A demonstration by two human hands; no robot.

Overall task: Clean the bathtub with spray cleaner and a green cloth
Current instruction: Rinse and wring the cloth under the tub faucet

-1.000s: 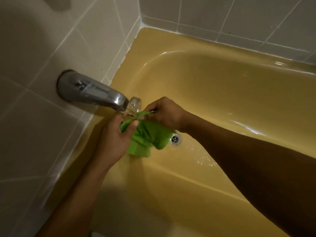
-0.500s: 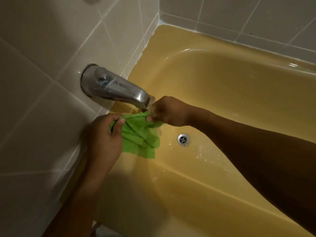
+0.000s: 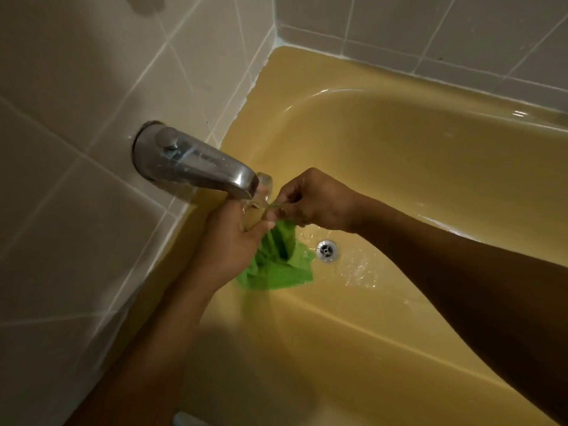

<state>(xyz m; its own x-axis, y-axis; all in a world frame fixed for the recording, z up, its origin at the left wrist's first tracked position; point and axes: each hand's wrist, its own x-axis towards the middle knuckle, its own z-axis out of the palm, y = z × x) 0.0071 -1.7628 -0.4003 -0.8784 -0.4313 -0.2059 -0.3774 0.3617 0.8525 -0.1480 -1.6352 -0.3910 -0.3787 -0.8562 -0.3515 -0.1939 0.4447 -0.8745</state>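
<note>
The green cloth [image 3: 282, 267] hangs between both hands directly under the mouth of the chrome spout [image 3: 196, 164], above the bathtub [image 3: 415, 155] floor and just beside the drain [image 3: 326, 250]. The position makes sense: the water [image 3: 262, 192] running from the spout falls onto the upper part of the cloth, and whatever runs off drops close to the drain instead of spreading along the tub.

The right hand [image 3: 316, 201] is closed in a pinch, thumb and fingertips gripping a thin upper edge of the cloth and lifting it toward the stream. The left hand [image 3: 230, 244] reaches in from the tiled wall [image 3: 92, 226] side, its fingers curled round the bunched top of the cloth right under the flow. Holding it at 2 points near the top lets the rest hang loose, so the lower folds drape open and water can run down through them rather than pooling in a tight wad.

By my reading, this is the wetting or rinsing step, and no wiping of the tub is under way. The spray cleaner is nowhere in view, so I cannot say where it stands. The cloth looks thin and limp, and once soaked it will likely need wringing before it can wipe without dripping.
</note>
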